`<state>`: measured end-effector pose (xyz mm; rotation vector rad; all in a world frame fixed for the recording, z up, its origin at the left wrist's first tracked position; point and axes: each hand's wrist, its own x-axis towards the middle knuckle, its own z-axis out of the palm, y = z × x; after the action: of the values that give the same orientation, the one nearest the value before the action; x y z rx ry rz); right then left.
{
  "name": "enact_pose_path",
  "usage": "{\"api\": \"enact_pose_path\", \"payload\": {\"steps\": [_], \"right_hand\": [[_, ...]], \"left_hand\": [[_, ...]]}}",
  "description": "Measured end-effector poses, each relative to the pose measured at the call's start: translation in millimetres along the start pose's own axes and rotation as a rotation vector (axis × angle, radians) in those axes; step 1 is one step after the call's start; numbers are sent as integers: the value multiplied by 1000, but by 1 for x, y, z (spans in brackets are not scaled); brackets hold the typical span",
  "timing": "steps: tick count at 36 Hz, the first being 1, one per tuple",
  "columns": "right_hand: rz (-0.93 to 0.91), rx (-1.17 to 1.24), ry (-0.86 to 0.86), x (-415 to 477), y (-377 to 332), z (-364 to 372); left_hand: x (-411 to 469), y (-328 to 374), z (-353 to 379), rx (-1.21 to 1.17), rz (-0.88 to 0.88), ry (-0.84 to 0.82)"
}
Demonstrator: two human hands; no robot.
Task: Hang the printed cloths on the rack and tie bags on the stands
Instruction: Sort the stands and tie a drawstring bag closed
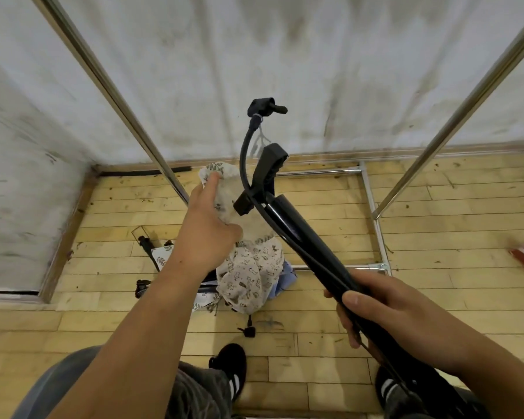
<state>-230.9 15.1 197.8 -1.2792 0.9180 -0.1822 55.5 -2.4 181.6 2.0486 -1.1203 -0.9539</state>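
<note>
Your right hand (pixel 384 309) grips the black stand (pixel 300 237) low on its tube. Just left of the stand, your left hand (pixel 206 228) clutches a printed cloth bag (pixel 248 276).

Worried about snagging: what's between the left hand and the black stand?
Head view: only the printed bag that the left hand grips, bunched beside the stand.

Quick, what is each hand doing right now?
Left hand: closed, holding the printed cloth.
Right hand: closed, holding the black stand.
</note>
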Motion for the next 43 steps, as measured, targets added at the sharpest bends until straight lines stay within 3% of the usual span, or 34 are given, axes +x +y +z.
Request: {"api": "enact_pose_path", "payload": {"steps": [12, 21, 29, 37, 43], "right_hand": [[-35, -290, 8, 0, 8, -5], [-7, -449, 80, 2, 19, -9], [18, -585, 65, 3, 24, -13], [0, -665, 81, 3, 26, -17], [10, -724, 96, 4, 27, -17]], "left_hand": [[10, -9, -17, -178, 102, 172], [7, 1, -16, -372, 20, 304], [7, 2, -19, -466, 51, 459], [10, -1, -18, -386, 29, 488], [8, 3, -17, -522, -90, 404]]}}
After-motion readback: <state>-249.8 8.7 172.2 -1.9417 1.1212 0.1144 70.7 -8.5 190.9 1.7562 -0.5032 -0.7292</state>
